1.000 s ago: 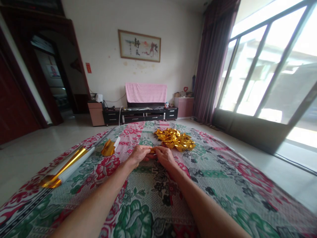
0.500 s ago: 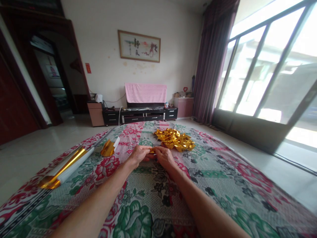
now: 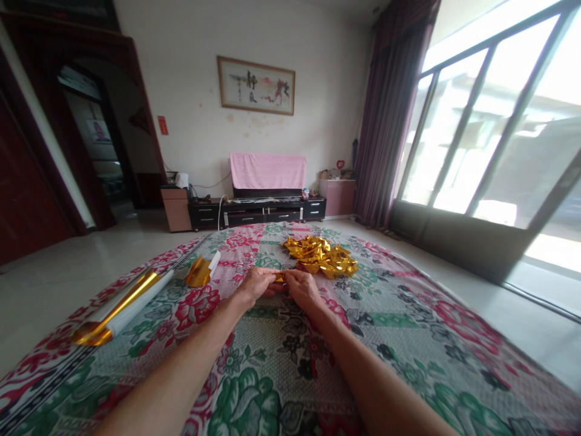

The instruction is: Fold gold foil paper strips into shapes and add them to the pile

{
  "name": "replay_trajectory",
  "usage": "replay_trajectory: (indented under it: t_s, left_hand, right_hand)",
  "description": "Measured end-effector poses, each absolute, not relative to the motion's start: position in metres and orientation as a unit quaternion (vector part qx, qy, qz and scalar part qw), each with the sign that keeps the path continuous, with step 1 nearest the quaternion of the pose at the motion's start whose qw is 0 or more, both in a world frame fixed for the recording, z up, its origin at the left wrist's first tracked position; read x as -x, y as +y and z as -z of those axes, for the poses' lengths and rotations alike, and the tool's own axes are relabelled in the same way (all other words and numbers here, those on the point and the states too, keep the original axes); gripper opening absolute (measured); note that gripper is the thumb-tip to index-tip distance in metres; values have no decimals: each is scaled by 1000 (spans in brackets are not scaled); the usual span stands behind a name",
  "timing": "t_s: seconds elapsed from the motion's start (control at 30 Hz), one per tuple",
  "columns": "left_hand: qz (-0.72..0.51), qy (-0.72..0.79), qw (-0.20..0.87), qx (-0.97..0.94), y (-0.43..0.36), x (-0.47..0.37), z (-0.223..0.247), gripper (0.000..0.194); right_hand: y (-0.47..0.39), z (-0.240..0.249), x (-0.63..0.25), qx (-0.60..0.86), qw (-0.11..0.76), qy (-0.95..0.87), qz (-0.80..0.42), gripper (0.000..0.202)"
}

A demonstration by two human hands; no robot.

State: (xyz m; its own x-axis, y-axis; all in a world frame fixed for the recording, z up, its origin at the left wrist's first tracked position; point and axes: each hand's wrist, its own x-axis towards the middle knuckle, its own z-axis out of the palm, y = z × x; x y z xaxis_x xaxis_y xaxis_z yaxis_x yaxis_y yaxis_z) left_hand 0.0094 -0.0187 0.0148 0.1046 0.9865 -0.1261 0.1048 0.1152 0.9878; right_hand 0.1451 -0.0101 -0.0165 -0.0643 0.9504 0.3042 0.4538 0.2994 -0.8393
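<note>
Between my two hands, low over the flowered cloth (image 3: 254, 339), is a small gold foil piece (image 3: 280, 277). My left hand (image 3: 258, 284) pinches its left end, and my right hand (image 3: 299, 286) grips its right end; the fingers hide most of it. A heap of folded gold foil pieces (image 3: 320, 255) lies just beyond my right hand. Left of my hands rests a small curled gold sheet (image 3: 200, 271) with a white underside. Farther left is a loose roll of gold and white foil (image 3: 122, 309).
Beyond the cloth's far edge stands a low black cabinet (image 3: 263, 213) with a pink towel (image 3: 269, 171) above it. A purple curtain (image 3: 381, 121) and large windows are at the right. A doorway opens at the left.
</note>
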Motion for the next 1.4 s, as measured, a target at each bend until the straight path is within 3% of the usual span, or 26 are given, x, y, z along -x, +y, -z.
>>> replay_trajectory:
  t_s: [1.13, 1.4]
  left_hand:
    - [-436, 562, 438, -549, -9, -17, -1, 34]
    - [-423, 586, 366, -586, 2, -13, 14, 36]
  right_hand:
    - [-12, 17, -142, 545, 447, -679, -205, 36]
    - [-16, 13, -142, 546, 442, -684, -199, 35]
